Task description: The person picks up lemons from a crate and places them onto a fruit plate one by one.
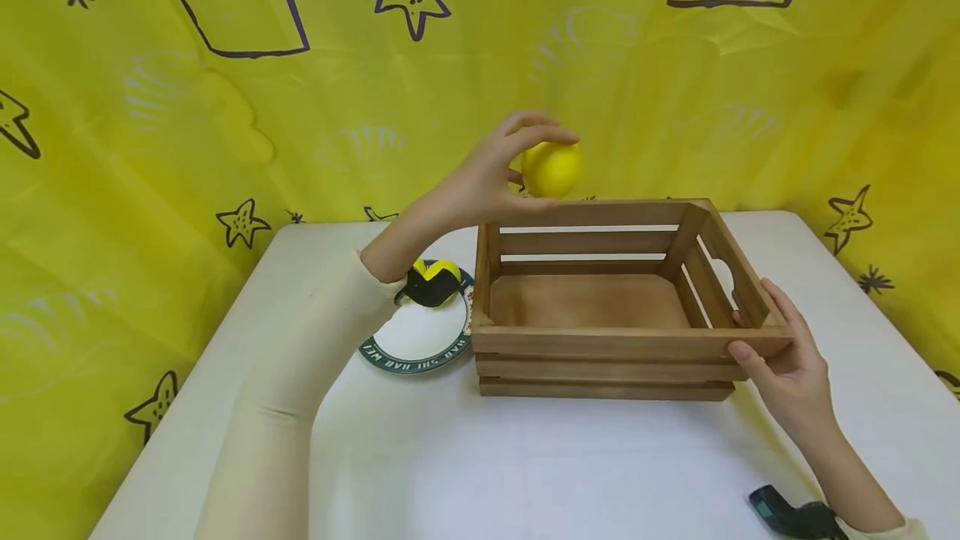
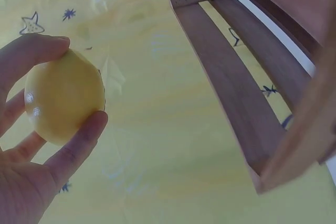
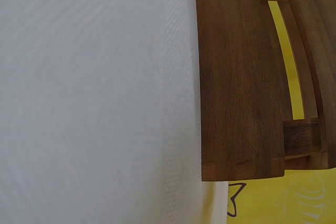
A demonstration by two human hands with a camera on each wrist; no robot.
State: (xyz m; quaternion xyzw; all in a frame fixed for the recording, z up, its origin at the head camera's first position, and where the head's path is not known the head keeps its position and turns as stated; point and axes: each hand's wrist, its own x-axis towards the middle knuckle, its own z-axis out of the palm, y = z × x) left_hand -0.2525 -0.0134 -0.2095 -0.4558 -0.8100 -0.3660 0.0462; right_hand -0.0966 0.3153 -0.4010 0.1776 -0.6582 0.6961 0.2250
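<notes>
My left hand (image 1: pixel 517 161) holds a lemon (image 1: pixel 552 169) between thumb and fingertips, above the back left edge of a slatted wooden crate (image 1: pixel 637 343). In the left wrist view the smooth, shiny lemon (image 2: pixel 65 98) is pinched well apart from the crate (image 2: pixel 226 61). My right hand (image 1: pixel 795 365) grips the crate's front right corner, thumb on the front slat and fingers partly hidden behind the end wall. The right wrist view shows crate slats (image 3: pixel 239 77) beside the white surface, with no hand visible. The crate's visible inside holds nothing.
Left of the crate lies a white plate (image 1: pixel 416 367) with a dark green lettered rim. Something yellow (image 1: pixel 442 269) shows on it, mostly hidden by the black wrist device. Both stand on a white table (image 1: pixel 525 465), with a yellow patterned cloth (image 1: pixel 480 65) hanging behind.
</notes>
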